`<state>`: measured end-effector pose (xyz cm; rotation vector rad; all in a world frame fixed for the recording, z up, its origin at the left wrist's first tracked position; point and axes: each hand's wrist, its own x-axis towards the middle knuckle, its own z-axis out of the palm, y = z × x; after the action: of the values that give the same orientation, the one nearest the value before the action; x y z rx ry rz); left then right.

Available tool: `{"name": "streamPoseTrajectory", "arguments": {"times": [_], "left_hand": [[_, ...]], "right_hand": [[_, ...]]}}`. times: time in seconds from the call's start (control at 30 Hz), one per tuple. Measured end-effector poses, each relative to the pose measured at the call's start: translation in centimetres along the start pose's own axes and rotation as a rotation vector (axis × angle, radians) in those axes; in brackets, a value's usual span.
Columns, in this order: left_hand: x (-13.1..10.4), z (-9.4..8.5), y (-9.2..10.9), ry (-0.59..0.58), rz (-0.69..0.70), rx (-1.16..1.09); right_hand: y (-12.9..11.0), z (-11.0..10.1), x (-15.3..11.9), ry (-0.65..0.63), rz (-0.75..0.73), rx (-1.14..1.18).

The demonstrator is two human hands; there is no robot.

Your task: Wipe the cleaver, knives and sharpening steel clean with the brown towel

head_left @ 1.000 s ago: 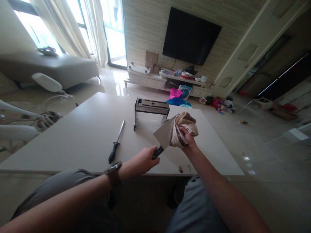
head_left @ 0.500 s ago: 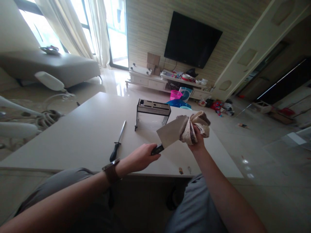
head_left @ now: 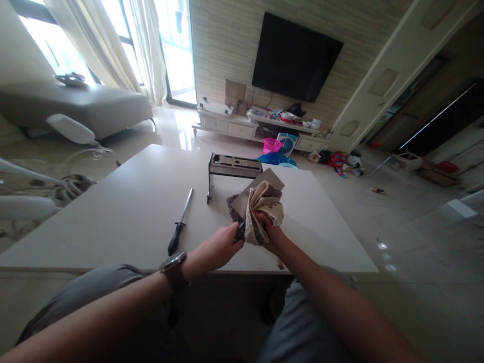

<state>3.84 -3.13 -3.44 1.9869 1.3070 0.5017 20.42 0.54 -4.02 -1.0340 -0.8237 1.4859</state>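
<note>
My left hand (head_left: 222, 245) is closed around the black handle of a cleaver (head_left: 269, 179), whose broad blade points up and to the right above the table. A bunched brown-and-cream cloth (head_left: 260, 214) is gripped in my right hand (head_left: 270, 233). The cloth lies over the lower blade near the handle, and its darker part shows past the blade's left edge. Some of the blade and most of my right fingers are hidden by the folds. To the left, a honing steel (head_left: 176, 237) with a black handle lies on the white table (head_left: 128, 212).
Behind the cleaver stands a knife block (head_left: 235, 165) with a slotted top and clear sides. A small brown scrap (head_left: 280, 264) lies by the table's front edge. Beyond the table are a pink basket (head_left: 271, 145) and a low TV cabinet (head_left: 242, 130).
My right hand has drawn the cloth leftward and down along the blade, from its far end to near the handle. My left hand keeps its grip on the cleaver, shifting slightly left.
</note>
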Motion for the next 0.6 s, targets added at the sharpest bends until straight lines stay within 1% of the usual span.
{"name": "streamPoseTrajectory", "arguments": {"times": [0.1, 0.3, 0.43, 0.6], "left_hand": [[0.07, 0.01, -0.21, -0.014, 0.016, 0.029], [-0.03, 0.13, -0.14, -0.027, 0.037, 0.024], [0.11, 0.11, 0.02, -0.042, 0.041, 0.005], [0.15, 0.06, -0.23, -0.038, 0.02, 0.032]], "right_hand": [[0.11, -0.14, 0.22, -0.032, 0.041, 0.072], [-0.04, -0.12, 0.24, 0.018, -0.033, 0.073], [0.01, -0.06, 0.37, 0.028, -0.076, 0.071], [-0.08, -0.22, 0.43, 0.022, -0.017, 0.054]]}}
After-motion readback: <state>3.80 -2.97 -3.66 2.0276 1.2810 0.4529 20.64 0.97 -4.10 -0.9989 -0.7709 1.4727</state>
